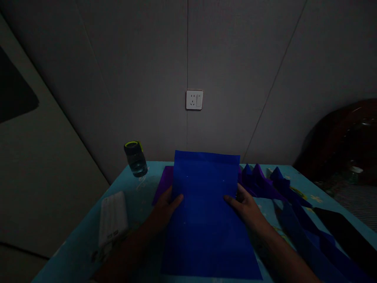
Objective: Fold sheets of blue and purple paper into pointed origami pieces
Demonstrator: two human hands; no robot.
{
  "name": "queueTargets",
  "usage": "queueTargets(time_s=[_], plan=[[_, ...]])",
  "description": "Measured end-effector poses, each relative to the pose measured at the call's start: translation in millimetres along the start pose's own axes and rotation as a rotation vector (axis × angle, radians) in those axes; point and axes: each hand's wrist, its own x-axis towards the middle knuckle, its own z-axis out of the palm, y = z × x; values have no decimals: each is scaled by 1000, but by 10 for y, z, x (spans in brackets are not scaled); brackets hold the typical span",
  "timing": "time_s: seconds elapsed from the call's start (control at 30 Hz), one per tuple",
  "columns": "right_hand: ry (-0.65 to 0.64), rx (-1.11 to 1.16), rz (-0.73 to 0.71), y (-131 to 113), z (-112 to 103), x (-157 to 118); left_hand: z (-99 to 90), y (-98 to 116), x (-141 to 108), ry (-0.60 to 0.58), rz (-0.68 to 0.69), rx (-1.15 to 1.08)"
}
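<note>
A large blue sheet [206, 232], paper-like and tilted up toward me, fills the middle of the view. Its top edge shows a narrow darker band like a fold. My left hand [169, 204] pinches the left edge, thumb on the front and fingers hidden behind. On the opposite edge my right hand [243, 202] grips in the same way, its thumb lying on the front face. Behind the sheet, a flat purple sheet [165, 182] rests on the table, partly covered from view.
A light blue patterned cloth covers the table [85, 232]. On the left are a water bottle [136, 159] and a white power bank-like block [113, 216]. Folded blue and purple pieces [259, 182] stand at right, near a black flat object [347, 232]. A wall socket [194, 100] faces me.
</note>
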Motion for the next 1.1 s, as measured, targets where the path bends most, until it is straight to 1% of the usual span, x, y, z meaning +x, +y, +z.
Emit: queueTargets(time_s=[0.07, 0.13, 0.2, 0.27, 0.33, 0.4, 0.47, 0.53, 0.6, 0.63, 0.67, 0.73, 0.8, 0.83, 0.87, 0.93, 0.97, 1.03, 1.1], plan=[[55, -100, -50, 13, -53, 19, -20, -20, 9, 26, 24, -4], [76, -207, -107, 27, -138, 55, -45, -46, 19, 2, 15, -28], [67, -228, -148, 44, -224, 100, -59, -61, 26, -49, 6, -60], [120, -201, -132, 53, -278, 137, -60, -57, 29, -85, 32, -52], [199, -185, -81, 40, -282, 147, -55, -43, 27, -81, 117, 27], [207, -153, -22, 4, -238, 122, -58, -36, 20, -63, 235, 163], [142, -113, 57, -36, -167, 69, -73, -41, 6, -35, 354, 314], [81, -85, 168, -53, -97, 13, -92, -48, -10, -6, 447, 428], [28, -52, 263, -37, -46, -22, -102, -42, -28, -8, 495, 478], [6, -29, 284, -20, -29, -27, -98, -31, -37, -13, 496, 471], [-6, -5, 280, -1, -18, -25, -87, -16, -44, -7, 482, 446], [-4, 37, 234, 29, -4, -8, -51, 17, -54, 53, 413, 352], [35, 77, 176, 34, 7, 11, -10, 40, -52, 137, 300, 209], [60, 92, 148, 27, 13, 17, 6, 43, -44, 159, 234, 125], [85, 99, 124, 15, 19, 20, 15, 40, -33, 151, 162, 37], [135, 90, 77, -12, 31, 18, 18, 18, -7, 84, 0, -111], [150, 76, 59, -23, 35, 15, 14, 4, 5, 53, -66, -138], [171, 34, 17, -31, 38, 9, 5, -21, 18, 12, -136, -64], [177, -33, -33, -17, 36, 2, 7, -33, 14, 9, -105, 81]])
